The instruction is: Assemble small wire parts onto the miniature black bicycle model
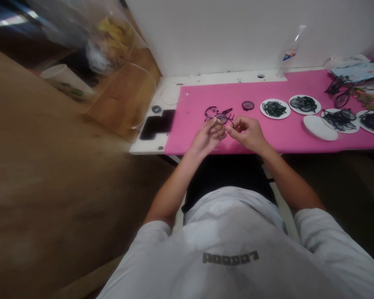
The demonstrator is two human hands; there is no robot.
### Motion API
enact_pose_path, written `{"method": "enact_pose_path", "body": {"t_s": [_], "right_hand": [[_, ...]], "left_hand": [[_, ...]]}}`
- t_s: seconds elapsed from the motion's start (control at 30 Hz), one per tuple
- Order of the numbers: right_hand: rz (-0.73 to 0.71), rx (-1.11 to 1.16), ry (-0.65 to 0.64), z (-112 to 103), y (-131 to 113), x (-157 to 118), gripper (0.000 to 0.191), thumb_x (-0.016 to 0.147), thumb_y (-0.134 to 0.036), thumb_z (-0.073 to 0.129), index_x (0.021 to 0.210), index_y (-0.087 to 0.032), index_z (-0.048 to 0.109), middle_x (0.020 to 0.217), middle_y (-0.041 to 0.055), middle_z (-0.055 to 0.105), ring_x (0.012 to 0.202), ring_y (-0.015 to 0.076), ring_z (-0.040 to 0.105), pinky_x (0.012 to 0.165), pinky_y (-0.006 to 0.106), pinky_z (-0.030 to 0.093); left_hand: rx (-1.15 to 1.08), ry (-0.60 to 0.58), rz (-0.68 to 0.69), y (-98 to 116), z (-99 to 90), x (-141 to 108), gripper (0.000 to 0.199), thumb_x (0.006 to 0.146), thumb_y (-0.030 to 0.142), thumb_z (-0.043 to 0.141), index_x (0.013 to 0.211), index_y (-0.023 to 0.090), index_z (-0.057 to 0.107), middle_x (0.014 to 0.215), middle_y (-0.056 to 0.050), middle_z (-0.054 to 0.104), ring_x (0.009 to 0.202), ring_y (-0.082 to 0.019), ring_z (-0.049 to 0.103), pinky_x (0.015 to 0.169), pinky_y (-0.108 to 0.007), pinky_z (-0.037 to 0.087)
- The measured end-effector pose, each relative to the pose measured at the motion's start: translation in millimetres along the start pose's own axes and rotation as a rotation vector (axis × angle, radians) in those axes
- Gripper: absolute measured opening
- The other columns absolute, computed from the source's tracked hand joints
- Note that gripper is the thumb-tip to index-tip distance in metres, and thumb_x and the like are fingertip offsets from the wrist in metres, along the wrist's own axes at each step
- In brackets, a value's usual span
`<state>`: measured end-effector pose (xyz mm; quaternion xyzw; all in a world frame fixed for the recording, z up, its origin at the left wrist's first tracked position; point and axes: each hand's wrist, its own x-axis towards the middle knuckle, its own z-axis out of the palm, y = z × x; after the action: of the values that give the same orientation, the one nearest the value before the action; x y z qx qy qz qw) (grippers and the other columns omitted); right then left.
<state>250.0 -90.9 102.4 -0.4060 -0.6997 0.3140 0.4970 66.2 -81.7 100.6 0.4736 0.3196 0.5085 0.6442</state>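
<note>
Over the near edge of the pink mat, my left hand point(212, 132) and my right hand point(247, 132) face each other with fingertips pinched. Between them they grip a thin dark curved part point(230, 123), partly hidden by the fingers; its exact kind is too small to make out. Just beyond the fingers, several small black parts point(210, 111) lie on the mat, among them a small spoked wheel point(221, 118). Another small black wheel point(248, 105) lies flat a little to the right of these.
White plates point(263, 113) of black parts stand along the right, with an overturned-looking white lid or plate point(320, 128) in front. A small model bicycle point(342, 96) and a clear bottle point(291, 52) are farther back. Two black phone-like objects point(152, 126) lie left of the pink mat point(193, 143).
</note>
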Motion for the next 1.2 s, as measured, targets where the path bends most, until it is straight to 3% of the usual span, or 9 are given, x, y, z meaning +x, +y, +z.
{"method": "enact_pose_path", "body": {"t_s": [0.4,0.7,0.9,1.2], "right_hand": [[-0.019,-0.032,-0.025,0,-9,-2,0.049,0.088,-0.068,0.082,0.076,-0.024,0.063,0.072,0.0001,0.065,0.064,0.0153,0.055,0.061,0.031,0.050],[-0.006,-0.015,0.031,0,-6,-1,0.050,0.085,-0.069,0.085,0.077,-0.024,0.066,0.077,0.0017,0.071,0.065,0.0157,0.059,0.058,0.030,0.051],[-0.004,-0.037,0.048,-3,-5,1,0.048,0.085,-0.069,0.086,0.083,-0.024,0.070,0.080,0.0020,0.071,0.068,0.0158,0.060,0.055,0.028,0.050],[0.020,0.029,0.035,-6,-5,3,0.051,0.083,-0.071,0.087,0.081,-0.023,0.069,0.078,0.0018,0.067,0.066,0.0153,0.059,0.052,0.028,0.049]], "left_hand": [[0.066,0.013,0.033,1,-3.1,1,0.050,0.112,0.062,0.055,0.081,0.023,0.063,0.056,0.006,0.030,0.052,-0.012,0.041,0.069,-0.032,0.055],[0.038,-0.001,0.030,-12,0.5,0,0.046,0.103,0.066,0.069,0.088,0.023,0.063,0.064,0.005,0.040,0.058,-0.012,0.045,0.060,-0.028,0.044],[0.181,-0.014,0.135,-24,-7.0,2,0.032,0.105,0.056,0.070,0.104,0.024,0.066,0.079,0.001,0.056,0.070,-0.013,0.054,0.069,-0.028,0.050],[0.467,0.007,0.329,-28,-10.9,-4,0.032,0.106,0.052,0.069,0.116,0.022,0.070,0.087,-0.002,0.063,0.076,-0.015,0.058,0.071,-0.027,0.049]]}}
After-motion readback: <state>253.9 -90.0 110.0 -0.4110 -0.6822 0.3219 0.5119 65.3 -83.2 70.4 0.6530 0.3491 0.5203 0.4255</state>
